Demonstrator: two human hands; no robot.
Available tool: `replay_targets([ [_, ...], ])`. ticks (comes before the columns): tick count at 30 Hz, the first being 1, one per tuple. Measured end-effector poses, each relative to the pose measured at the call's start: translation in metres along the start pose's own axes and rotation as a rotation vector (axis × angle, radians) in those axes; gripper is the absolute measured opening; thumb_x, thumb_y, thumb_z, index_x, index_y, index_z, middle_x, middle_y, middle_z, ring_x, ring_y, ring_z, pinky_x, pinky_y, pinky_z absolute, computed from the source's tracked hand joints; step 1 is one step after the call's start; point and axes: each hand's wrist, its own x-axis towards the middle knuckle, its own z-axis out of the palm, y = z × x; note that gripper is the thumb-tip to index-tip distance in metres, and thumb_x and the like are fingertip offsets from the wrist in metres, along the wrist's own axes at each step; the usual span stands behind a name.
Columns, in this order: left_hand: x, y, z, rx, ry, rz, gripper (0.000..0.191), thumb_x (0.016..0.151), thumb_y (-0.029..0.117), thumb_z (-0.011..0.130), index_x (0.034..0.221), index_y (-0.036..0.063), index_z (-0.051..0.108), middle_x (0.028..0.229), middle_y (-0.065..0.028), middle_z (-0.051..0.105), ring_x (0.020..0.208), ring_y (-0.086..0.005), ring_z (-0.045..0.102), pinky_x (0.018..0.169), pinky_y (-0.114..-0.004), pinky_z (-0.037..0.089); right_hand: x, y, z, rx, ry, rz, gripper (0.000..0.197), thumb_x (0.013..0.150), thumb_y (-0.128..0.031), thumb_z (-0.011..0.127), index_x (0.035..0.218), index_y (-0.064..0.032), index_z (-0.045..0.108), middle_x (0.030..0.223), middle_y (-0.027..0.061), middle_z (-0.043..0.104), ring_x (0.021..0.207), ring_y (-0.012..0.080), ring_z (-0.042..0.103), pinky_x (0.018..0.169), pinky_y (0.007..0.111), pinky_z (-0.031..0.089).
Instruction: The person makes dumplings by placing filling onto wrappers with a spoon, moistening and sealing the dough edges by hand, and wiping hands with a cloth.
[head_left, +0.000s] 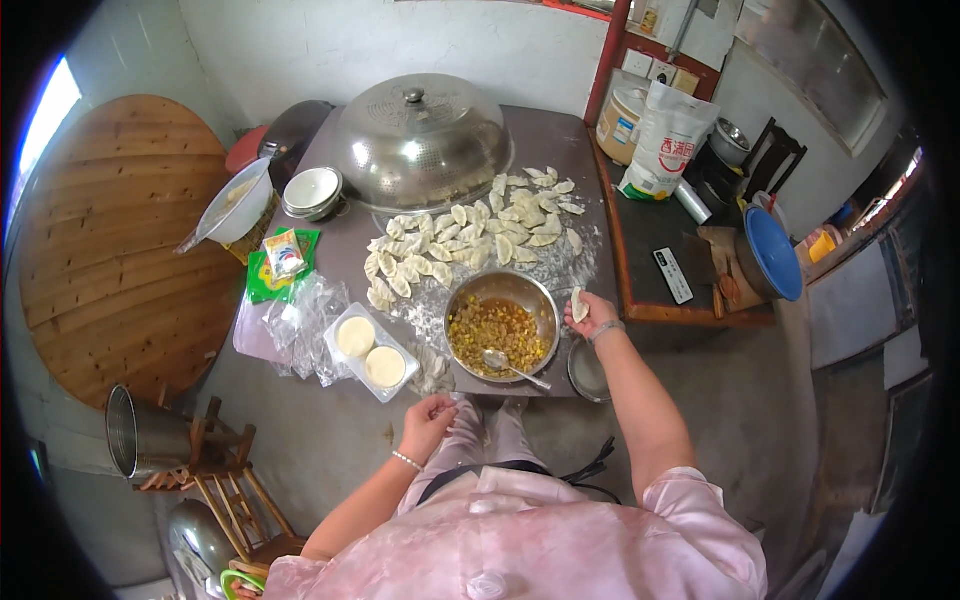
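Note:
My right hand (594, 315) holds a folded dumpling (580, 305) just off the table's right front edge, above a small round dish (589, 371). Loosely curled, my left hand (429, 426) hangs in front of the table edge, and nothing shows in its fingers. Between the hands sits a steel bowl (541, 296) of chopped filling (495, 330), with a metal spoon (514, 367) leaning in it. Many shaped dumplings (465, 232) lie behind the bowl on the floured table. Left of the bowl, a clear plastic tray (370, 382) carries two stacks of round dough wrappers (385, 367).
A large perforated steel dome (420, 142) covers the table's back. Crumpled plastic film (311, 322), green packets (262, 277), stacked bowls (313, 191) and a white basin (240, 199) stand left. On the right side table are a flour sack (664, 142), a kitchen scale (672, 275) and a blue basin (772, 251).

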Motion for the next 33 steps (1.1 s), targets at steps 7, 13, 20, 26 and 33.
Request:
replay_targets([
  [7,0.005,-0.003,-0.006,-0.016,0.014,-0.035,0.013,0.082,0.008,0.054,0.093,0.0007,0.057,0.078,-0.0038,0.061,0.065,-0.0105,0.059,0.052,-0.022,0.047,0.045,-0.043,0.032,-0.114,0.213,-0.174,0.028,0.078,-0.026,0.059,0.100,-0.0099,0.054,0.083,0.0045,0.057,0.067,0.0184,0.054,0.058,0.034,0.044],
  [13,0.004,-0.015,-0.008,0.012,0.036,-0.030,0.013,0.082,0.007,0.055,0.092,0.0006,0.057,0.078,-0.0039,0.061,0.064,-0.0108,0.059,0.052,-0.022,0.047,0.010,-0.029,0.017,-0.314,0.218,-0.251,0.027,0.076,-0.024,0.059,0.101,-0.0117,0.059,0.080,-0.0024,0.058,0.068,0.0118,0.052,0.059,0.032,0.042],
  [20,0.007,-0.014,-0.014,0.027,0.027,-0.010,0.008,0.080,0.006,0.055,0.086,0.0003,0.057,0.076,-0.0041,0.061,0.064,-0.0109,0.059,0.053,-0.023,0.047,-0.032,-0.032,-0.016,-0.276,0.166,-0.244,0.022,0.079,-0.019,0.057,0.099,-0.0097,0.058,0.086,0.0024,0.061,0.072,0.0123,0.057,0.059,0.031,0.047],
  [26,0.000,-0.010,-0.012,-0.050,0.105,0.063,0.005,0.079,0.006,0.056,0.079,0.0015,0.057,0.070,-0.0034,0.059,0.062,-0.0107,0.058,0.052,-0.023,0.047,-0.069,-0.022,-0.018,-0.235,0.065,-0.176,0.023,0.080,-0.012,0.056,0.102,-0.0041,0.055,0.083,0.0063,0.061,0.066,0.0165,0.059,0.057,0.032,0.049],
  [33,0.002,-0.010,-0.030,0.028,0.176,0.096,0.008,0.078,0.008,0.058,0.075,0.0016,0.056,0.066,-0.0035,0.058,0.059,-0.0106,0.057,0.050,-0.022,0.047,-0.096,-0.010,-0.006,-0.312,-0.004,-0.231,0.016,0.080,-0.012,0.058,0.093,-0.0040,0.054,0.080,0.0075,0.061,0.064,0.0148,0.059,0.054,0.028,0.049],
])
